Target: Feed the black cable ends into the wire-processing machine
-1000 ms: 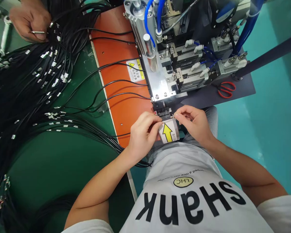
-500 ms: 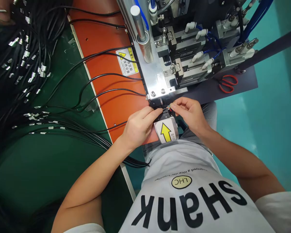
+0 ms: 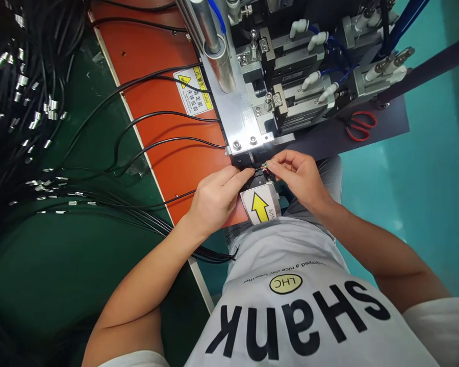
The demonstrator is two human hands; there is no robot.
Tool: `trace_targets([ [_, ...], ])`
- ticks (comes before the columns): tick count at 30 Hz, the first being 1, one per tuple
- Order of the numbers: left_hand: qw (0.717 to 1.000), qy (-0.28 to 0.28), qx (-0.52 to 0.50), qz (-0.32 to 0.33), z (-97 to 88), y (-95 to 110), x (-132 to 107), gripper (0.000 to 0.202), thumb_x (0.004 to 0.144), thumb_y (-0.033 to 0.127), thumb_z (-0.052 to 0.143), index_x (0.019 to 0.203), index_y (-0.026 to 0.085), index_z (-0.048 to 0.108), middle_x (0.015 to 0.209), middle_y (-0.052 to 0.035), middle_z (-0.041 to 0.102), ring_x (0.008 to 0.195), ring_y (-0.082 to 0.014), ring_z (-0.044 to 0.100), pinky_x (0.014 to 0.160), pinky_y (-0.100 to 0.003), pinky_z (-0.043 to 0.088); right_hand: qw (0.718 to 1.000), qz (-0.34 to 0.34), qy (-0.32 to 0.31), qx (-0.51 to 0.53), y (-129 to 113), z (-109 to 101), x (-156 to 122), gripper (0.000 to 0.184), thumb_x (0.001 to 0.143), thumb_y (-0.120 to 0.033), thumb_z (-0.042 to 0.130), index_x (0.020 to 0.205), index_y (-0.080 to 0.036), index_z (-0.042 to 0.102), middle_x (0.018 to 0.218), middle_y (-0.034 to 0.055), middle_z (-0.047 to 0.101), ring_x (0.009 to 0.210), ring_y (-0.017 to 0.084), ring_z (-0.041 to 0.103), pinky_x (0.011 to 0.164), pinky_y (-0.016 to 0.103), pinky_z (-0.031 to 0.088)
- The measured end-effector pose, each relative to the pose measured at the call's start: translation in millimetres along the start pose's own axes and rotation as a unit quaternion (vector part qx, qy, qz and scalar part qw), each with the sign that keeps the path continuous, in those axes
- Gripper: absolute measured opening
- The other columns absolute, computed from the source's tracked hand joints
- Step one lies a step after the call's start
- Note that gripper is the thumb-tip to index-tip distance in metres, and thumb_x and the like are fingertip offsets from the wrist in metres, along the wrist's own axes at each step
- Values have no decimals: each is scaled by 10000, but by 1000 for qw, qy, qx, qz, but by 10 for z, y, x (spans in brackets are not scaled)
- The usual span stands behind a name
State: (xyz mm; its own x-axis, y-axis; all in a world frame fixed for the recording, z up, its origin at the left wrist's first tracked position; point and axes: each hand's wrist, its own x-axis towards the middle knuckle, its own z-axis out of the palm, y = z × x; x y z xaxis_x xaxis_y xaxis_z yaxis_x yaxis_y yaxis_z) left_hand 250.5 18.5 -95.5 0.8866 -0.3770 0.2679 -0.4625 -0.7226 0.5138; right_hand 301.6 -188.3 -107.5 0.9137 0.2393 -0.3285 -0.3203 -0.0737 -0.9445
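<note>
The floor (image 3: pixel 432 214) of the room is turquoise and shiny, and on the left there is a green table (image 3: pixel 80 265) with a pale edge. Many black cables (image 3: pixel 53 97) with silver tips are spread on this table, and a thinner bundle (image 3: pixel 145 219) goes over its edge toward the person's lap. Next to the table is an orange plate (image 3: pixel 168 168), on which a warning label (image 3: pixel 193 92) is stuck and several cables lie across. Beyond it stands a metal machine (image 3: pixel 245 122) with blue tubes, and red-handled scissors (image 3: pixel 361 126) rest on its dark base (image 3: pixel 392 120). The left hand (image 3: pixel 216 199) grasps a thin black cable (image 3: pixel 259 169) with the fingertips; the right hand (image 3: pixel 296 178) pinches its coloured wire ends (image 3: pixel 265 165). This cable is just above a small black block (image 3: pixel 255 180), near the yellow arrow label (image 3: pixel 260 206).
</note>
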Motion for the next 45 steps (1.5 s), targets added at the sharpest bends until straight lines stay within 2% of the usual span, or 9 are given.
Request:
trace_targets([
  [8,1000,-1,16,7,1,-8,-1,340,964,147,406,1225,187,622,928,-77,677,792,-148,623,651,-249,477,1000,5,-2,-7,-20,-10,-5,227,786,-381,749,746,-181,647,693,-6,617,617,113,525,586,260,435],
  [20,999,8,39,26,-9,-5,19,313,957,123,426,1190,161,631,899,-69,678,756,-139,615,620,-243,461,999,-28,-9,-40,14,-32,11,179,820,-333,716,762,-175,653,731,8,632,650,121,535,628,269,447],
  [27,997,-13,63,44,-38,-6,51,322,973,125,406,1194,159,637,922,-85,683,840,-159,655,630,-247,473,999,-20,-13,-27,23,-12,-2,191,834,-350,701,776,-179,638,695,-4,594,619,115,519,594,266,433],
  [39,995,-36,89,37,-37,-9,82,332,994,161,370,1188,159,640,891,-80,674,781,-159,627,613,-261,459,1000,-6,-8,-28,92,11,13,184,858,-338,670,778,-194,588,685,-20,592,590,116,598,574,255,480],
  [45,995,-35,86,25,-45,22,93,328,998,171,372,1187,164,639,885,-74,673,754,-149,614,610,-256,461,998,35,-60,-10,15,-58,16,206,870,-374,668,824,-177,629,681,-18,612,608,116,610,615,255,486],
])
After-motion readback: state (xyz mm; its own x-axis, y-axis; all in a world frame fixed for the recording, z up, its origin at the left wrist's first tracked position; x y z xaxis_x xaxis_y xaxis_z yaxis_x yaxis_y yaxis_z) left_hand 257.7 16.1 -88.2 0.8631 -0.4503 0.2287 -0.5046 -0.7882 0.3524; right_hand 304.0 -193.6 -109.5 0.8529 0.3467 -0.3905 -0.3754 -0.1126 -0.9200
